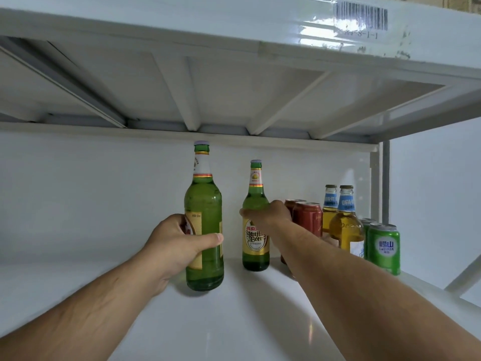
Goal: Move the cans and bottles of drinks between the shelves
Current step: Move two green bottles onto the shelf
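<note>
Two green glass beer bottles stand upright on the white shelf (234, 321). My left hand (179, 243) grips the nearer, larger green bottle (204, 204) around its body, thumb across the front. My right hand (270, 212) grips the farther green bottle (256, 241) with a gold Yanjing Beer label at its shoulder. To the right stand two red cans (308, 217), two amber bottles (346, 225) with blue neck labels, and green cans (384, 248). My right forearm hides the lower part of the red cans.
The underside of the upper shelf (208, 82) with its ribs hangs close above the bottle tops. A white back wall (91, 191) closes the shelf behind. A shelf post (385, 178) stands at the right, and a barcode sticker (360, 18) sits on the upper shelf's edge.
</note>
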